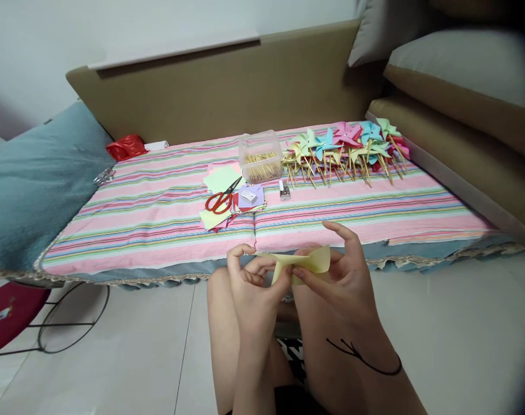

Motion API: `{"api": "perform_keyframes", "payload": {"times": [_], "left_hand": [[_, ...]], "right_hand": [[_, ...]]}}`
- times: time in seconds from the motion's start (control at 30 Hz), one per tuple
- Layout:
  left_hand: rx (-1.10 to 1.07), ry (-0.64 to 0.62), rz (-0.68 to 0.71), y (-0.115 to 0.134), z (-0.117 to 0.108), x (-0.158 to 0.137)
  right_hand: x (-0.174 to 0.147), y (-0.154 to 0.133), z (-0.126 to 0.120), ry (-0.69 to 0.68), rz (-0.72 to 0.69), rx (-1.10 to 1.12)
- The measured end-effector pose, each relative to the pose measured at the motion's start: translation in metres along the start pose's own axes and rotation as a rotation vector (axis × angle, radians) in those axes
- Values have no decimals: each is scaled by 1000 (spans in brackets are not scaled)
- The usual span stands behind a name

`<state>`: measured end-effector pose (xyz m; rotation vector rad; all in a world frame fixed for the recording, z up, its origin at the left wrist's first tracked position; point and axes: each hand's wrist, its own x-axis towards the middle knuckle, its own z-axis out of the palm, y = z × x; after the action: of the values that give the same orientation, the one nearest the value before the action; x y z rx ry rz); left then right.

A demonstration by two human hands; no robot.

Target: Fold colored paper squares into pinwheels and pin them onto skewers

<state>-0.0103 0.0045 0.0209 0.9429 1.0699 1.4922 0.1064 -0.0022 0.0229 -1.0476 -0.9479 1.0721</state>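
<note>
From where I stand, the person's two hands meet above their knees, just in front of the edge of the sofa seat. A pale yellow paper (317,260) is held there in the air, its middle bent and its right end curling up. The left hand (254,288) pinches it with the thumb pressed near the middle; the right hand (347,282) pinches it from the other side, thumb tip right beside the other thumb, one finger lifted clear of the sheet. A black cord (377,370) circles the right wrist (its loose ends fork out like twigs).

Beyond the hands, on the striped cover (158,216), lie scissors (219,202) with red handles, resting across coloured paper squares. A small labelled box (248,197) sits on a purple sheet, and a little metal-and-white item (285,193), too small to make out, is just to its right. Behind stands a clear plastic box (262,141) of thin sticks (262,166). To its right, many paper pinwheels (348,135) lie crowded together, their sticks pointing towards the person.
</note>
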Motion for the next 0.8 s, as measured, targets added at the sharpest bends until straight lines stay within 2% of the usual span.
{"api": "perform_keyframes", "payload": {"times": [0.47,0.8], "left_hand": [[21,-27,-12,-1,-2,2],[79,37,0,0,-1,2]], "right_hand": [[1,4,-2,2,40,80],[3,3,1,-12,-30,80]]}}
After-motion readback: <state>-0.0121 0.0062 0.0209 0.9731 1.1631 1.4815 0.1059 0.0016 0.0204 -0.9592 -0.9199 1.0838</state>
